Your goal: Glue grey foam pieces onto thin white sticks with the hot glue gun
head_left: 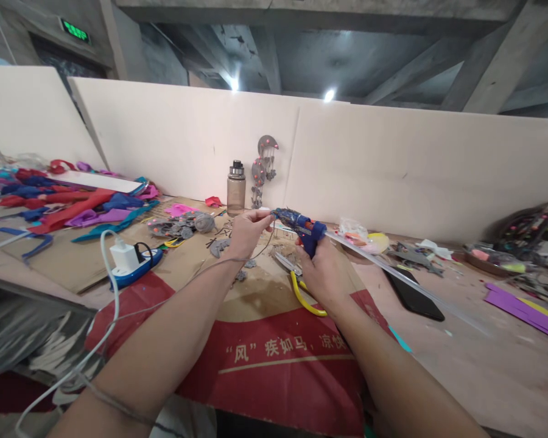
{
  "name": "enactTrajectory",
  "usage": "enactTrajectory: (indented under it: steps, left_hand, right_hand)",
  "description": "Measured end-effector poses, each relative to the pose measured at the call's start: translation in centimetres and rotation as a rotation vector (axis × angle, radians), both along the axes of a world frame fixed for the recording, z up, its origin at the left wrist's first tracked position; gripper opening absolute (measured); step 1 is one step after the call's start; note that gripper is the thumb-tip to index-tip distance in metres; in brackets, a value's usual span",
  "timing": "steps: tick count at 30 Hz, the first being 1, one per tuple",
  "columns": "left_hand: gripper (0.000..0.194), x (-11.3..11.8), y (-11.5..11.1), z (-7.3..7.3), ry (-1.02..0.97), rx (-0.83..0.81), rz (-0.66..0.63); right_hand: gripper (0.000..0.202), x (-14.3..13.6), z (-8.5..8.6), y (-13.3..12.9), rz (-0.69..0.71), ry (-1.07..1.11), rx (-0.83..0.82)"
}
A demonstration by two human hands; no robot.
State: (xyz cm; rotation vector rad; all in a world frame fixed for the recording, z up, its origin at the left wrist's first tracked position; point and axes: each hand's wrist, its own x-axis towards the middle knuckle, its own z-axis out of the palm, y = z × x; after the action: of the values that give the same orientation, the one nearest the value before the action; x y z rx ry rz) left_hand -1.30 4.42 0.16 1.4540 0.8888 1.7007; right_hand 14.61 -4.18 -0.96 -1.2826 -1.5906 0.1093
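My right hand (322,267) grips a blue hot glue gun (301,225) by its handle, and a long clear glue stick (383,264) sticks out of its back. At the nozzle, the thumb and fingers of my left hand (251,231) are pinched together. Grey yarn (269,243) hangs from those fingertips and trails back across my left forearm. What else the pinch may hold is too small to make out. Yellow-handled scissors (304,298) lie below my right hand. Small grey pieces (219,247) rest beside my left hand.
A bottle (236,188) stands by the white partition (369,164), where a grey moon-shaped hanging ornament (267,146) is fixed. Coloured felt strips (82,210) are heaped left, behind a blue power strip (137,267). A black phone (413,293) lies right. Printed cardboard (274,377) covers the front.
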Motion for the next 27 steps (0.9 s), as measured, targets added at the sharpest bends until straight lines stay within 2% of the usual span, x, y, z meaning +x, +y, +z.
enactTrajectory:
  steps: [7, 13, 22, 27]
  left_hand:
    - [0.030, 0.00, 0.05, -0.07, -0.010, 0.008, -0.001]
    - [0.028, -0.06, -0.03, 0.01, -0.018, 0.005, -0.005]
    - [0.025, -0.09, 0.31, -0.32, -0.007, 0.033, -0.016]
    - [0.028, -0.11, 0.43, -0.40, -0.024, 0.012, -0.012]
  right_hand:
    - [0.022, 0.01, 0.17, -0.03, -0.034, 0.000, 0.004]
    - [0.021, 0.08, -0.22, 0.23, -0.001, 0.019, 0.016]
    - [0.024, -0.01, 0.06, -0.13, -0.030, -0.032, -0.030]
    - [0.029, 0.14, -0.56, 0.62, 0.040, 0.058, 0.061]
